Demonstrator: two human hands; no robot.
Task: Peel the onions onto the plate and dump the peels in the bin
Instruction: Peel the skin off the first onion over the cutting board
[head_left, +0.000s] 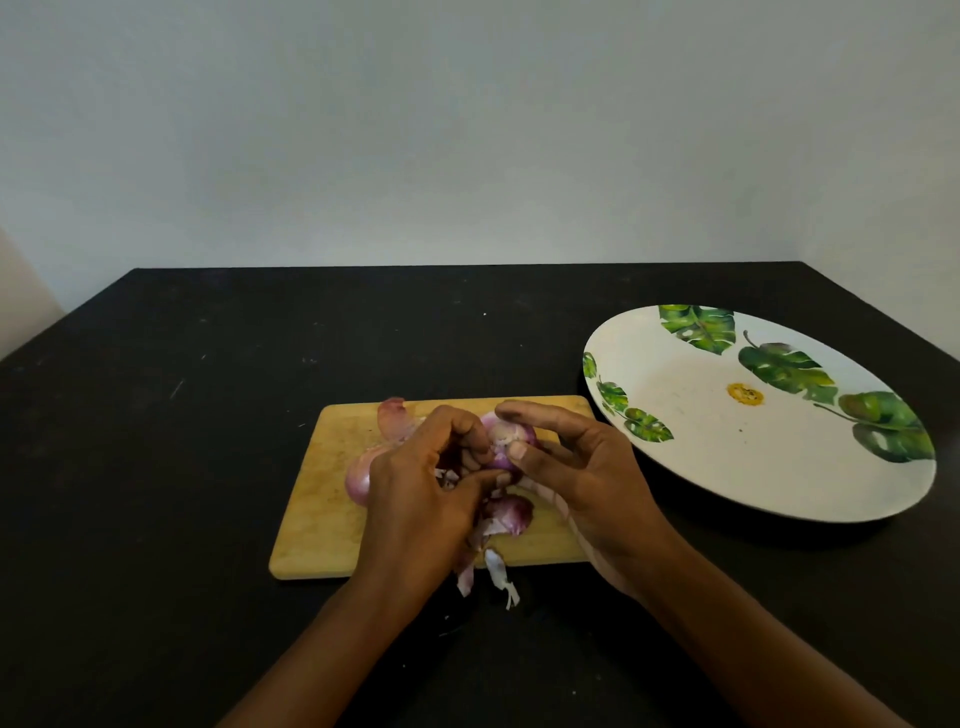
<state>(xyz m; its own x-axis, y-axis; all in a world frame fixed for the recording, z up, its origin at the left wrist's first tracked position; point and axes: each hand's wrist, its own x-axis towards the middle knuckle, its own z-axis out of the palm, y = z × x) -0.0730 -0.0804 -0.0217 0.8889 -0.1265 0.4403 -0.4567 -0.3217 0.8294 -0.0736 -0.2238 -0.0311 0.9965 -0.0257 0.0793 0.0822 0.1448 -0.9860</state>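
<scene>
A partly peeled onion is held over the middle of the cutting board, the right hand with its grip curled round the bulb and the left hand with its grip pinching the skin. Loose peels lie on the board's near half and over its near edge. A second onion rests on its left part, and the plate sits on the bench just right of the board.

Both hands over cutting board, mid-table. Left hand and right hand grip one purple onion with curled fingers. Second onion on board's left half, partly behind left hand. Loose peels at board's near edge, some overhanging. Leaf-print plate just beside board's far right corner.
</scene>
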